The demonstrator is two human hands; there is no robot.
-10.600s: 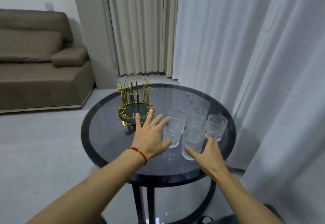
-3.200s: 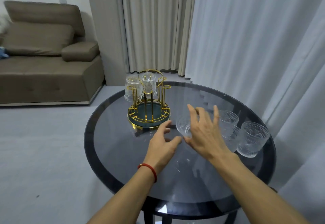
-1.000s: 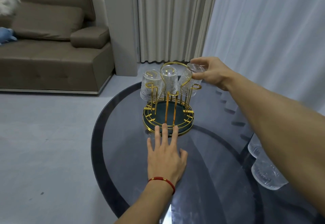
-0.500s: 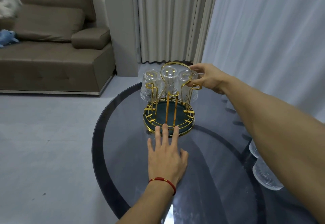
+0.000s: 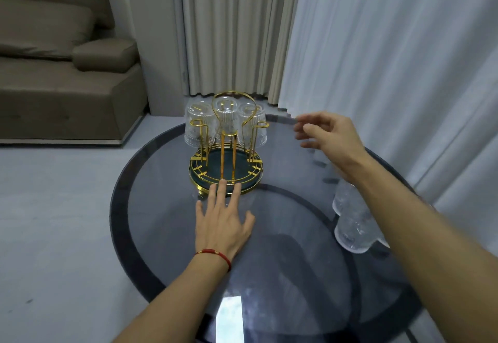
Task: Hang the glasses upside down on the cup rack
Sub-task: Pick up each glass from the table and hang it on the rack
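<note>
A round dark-glass worktop (image 5: pixel 151 248) stands before pale curtains, with a brown sofa off to the left. Your left hand (image 5: pixel 222 224) lies flat and open on the glass, fingertips touching the near rim of the gold cup rack (image 5: pixel 225 170); keep it there so the rack cannot slide or tip while you load it. Your right hand (image 5: pixel 327 134) hangs empty in the air just right of the rack, fingers loosely spread. Three glasses (image 5: pixel 225 119) sit upside down on the far pegs, and the near pegs look bare. The remaining glasses (image 5: pixel 350 224) wait at the worktop's right edge, partly hidden by your forearm; it looks like two, though more may be hidden. Bring the right hand down to the nearest one, grip it around the body, turn it over well clear of the rack, then lower its mouth straight over a free peg before letting go.
</note>
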